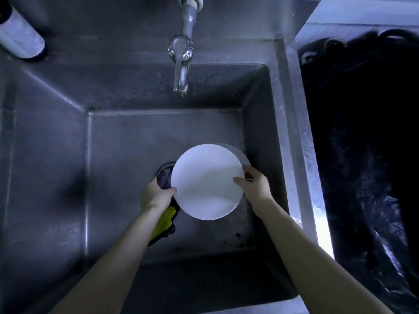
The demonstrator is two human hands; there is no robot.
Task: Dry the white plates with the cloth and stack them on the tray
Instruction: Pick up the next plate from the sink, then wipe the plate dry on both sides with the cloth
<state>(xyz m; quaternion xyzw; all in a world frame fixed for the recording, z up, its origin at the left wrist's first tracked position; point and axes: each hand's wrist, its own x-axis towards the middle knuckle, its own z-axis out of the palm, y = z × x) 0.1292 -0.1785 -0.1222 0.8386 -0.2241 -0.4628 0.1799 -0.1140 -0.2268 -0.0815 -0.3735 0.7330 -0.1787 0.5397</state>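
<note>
A round white plate (207, 181) is held over the steel sink (127, 155), face toward me. My right hand (255, 184) pinches its right rim, thumb on the face and fingers behind. My left hand (156, 193) grips the plate's left rim together with a grey and yellow cloth (166, 219), which bunches behind the rim and hangs down below my wrist. A second pale plate edge (243, 156) shows behind the held plate at its upper right. No tray is in view.
A chrome faucet (181, 64) hangs over the back of the basin. The drain (164, 169) lies just left of the plate. A white cylinder (21, 37) sits at the top left. Right of the sink's rim is a black plastic bag (367, 166).
</note>
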